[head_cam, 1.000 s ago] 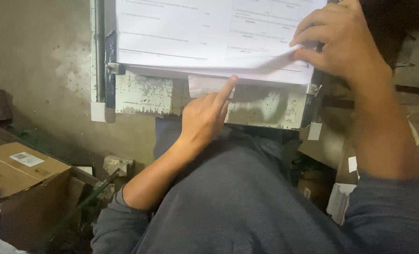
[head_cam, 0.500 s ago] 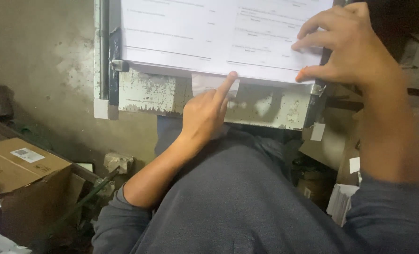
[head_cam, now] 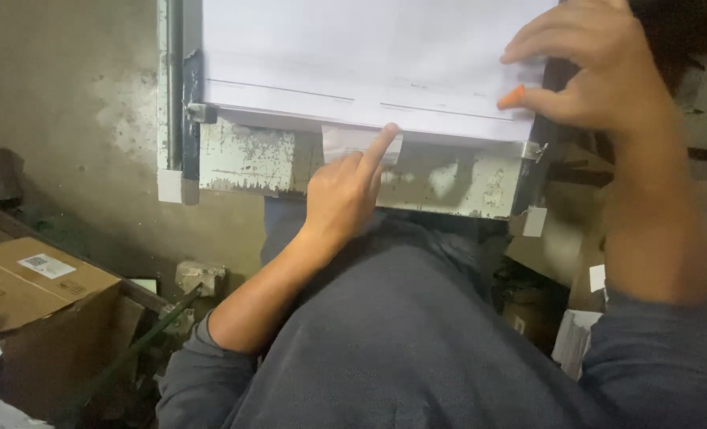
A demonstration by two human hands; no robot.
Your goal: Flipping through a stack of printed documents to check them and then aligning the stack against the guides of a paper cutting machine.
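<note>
A stack of large white printed sheets [head_cam: 353, 56] lies on a worn metal machine table [head_cam: 266, 163] whose front edge has flaking paint. My left hand [head_cam: 341, 195] points up with the index finger touching the stack's front edge, just over a small white paper slip [head_cam: 349, 143] sticking out beneath. My right hand [head_cam: 587, 67] rests on the right corner of the stack, its fingers bent over the top sheet and the thumb pressed against the edge. Both forearms are bare below pushed-up grey sleeves.
A brown cardboard box [head_cam: 40, 294] with a white label sits low at the left. A dark metal bar [head_cam: 131, 349] leans beside it. Loose white papers [head_cam: 576, 342] and brown cardboard lie at the lower right. A grey concrete wall [head_cam: 67, 119] stands behind.
The view has shifted so the stack sits higher. My right hand has let the lifted top sheets drop flat and now rests on the corner. My left finger stays at the stack's edge.
</note>
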